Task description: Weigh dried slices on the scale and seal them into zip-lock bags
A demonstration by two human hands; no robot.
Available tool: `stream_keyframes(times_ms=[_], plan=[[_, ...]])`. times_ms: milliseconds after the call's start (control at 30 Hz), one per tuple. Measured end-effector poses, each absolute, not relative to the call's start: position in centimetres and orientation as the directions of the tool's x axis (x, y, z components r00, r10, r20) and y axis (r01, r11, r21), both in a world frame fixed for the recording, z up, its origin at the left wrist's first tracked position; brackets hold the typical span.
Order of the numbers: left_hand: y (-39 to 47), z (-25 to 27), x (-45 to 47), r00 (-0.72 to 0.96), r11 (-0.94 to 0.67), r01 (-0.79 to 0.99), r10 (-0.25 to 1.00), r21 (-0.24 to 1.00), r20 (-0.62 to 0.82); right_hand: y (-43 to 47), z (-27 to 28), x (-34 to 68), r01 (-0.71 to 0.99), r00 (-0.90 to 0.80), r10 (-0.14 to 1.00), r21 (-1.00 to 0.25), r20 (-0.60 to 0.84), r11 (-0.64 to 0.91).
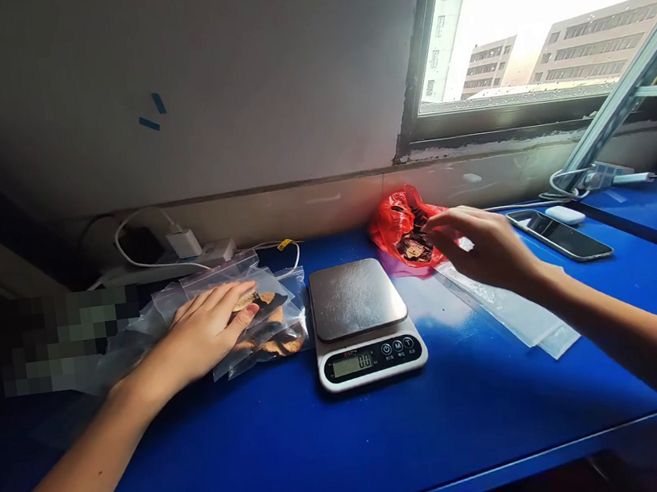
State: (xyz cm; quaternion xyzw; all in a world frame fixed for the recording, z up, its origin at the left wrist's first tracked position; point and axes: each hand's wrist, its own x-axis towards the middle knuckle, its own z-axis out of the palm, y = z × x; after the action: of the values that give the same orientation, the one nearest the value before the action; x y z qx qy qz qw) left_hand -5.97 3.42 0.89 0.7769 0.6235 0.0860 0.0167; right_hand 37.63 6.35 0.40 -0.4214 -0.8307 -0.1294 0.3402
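My left hand (pixel 210 324) lies flat with its fingers stretched out, pressing on a pile of clear plastic bags (pixel 229 270). Dark and tan dried slices (pixel 284 343) show through the bags. At the right, my right hand (pixel 481 247) is at the mouth of a red plastic bag (pixel 389 222) that holds more dark dried slices (pixel 416 247). Its thumb and forefinger look slightly apart, with nothing visible between them. Between the hands stands a kitchen scale (pixel 368 325) with a bare metal plate; its display reads 0.0.
Flat clear bags (pixel 509 307) lie under my right forearm. Farther right are a phone (pixel 566 233) and a white earphone case (pixel 565 214). A power strip (pixel 215 253) with a white charger (pixel 183 244) sits against the wall. The blue table (pixel 359 450) has its edge in front.
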Motion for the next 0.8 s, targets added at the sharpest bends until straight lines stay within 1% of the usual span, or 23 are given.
stream_keyframes(times_ms=[100,200,300,367,467,567,700,767,800], plan=[[3.4,0.9,-6.0,0.208,-0.222,0.965,0.972,0.138,0.106,9.8,-0.2,37.6,0.809,-0.49,0.692,-0.018,0.531,0.587],[3.4,0.8,-6.1,0.226,-0.238,0.962,0.969,0.133,0.099,12.6,-1.2,37.2,0.798,-0.559,0.729,0.017,0.395,0.602],[3.4,0.8,-6.1,0.228,-0.24,0.963,0.968,0.121,0.107,13.7,-2.2,36.8,0.806,-0.563,0.76,0.011,0.325,0.592],[3.4,0.7,-6.1,0.226,-0.238,0.964,0.969,0.119,0.103,13.7,-2.6,36.7,0.818,-0.543,0.778,-0.008,0.317,0.575],[3.4,0.6,-6.2,0.25,-0.26,0.959,0.964,0.116,0.092,12.9,-2.5,37.0,0.833,-0.497,0.79,-0.057,0.36,0.55],[3.4,0.6,-6.3,0.264,-0.274,0.956,0.96,0.107,0.099,12.0,-1.6,37.9,0.842,-0.414,0.784,-0.132,0.462,0.523],[3.5,0.8,-6.2,0.249,-0.258,0.96,0.965,0.108,0.085,11.9,0.2,39.8,0.849,-0.217,0.743,-0.254,0.633,0.464],[3.6,0.8,-6.1,0.242,-0.249,0.963,0.967,0.104,0.075,12.0,1.0,40.7,0.83,-0.118,0.723,-0.332,0.681,0.448],[3.6,0.8,-6.1,0.237,-0.245,0.965,0.968,0.098,0.08,12.1,1.3,40.9,0.803,-0.064,0.726,-0.397,0.684,0.445]])
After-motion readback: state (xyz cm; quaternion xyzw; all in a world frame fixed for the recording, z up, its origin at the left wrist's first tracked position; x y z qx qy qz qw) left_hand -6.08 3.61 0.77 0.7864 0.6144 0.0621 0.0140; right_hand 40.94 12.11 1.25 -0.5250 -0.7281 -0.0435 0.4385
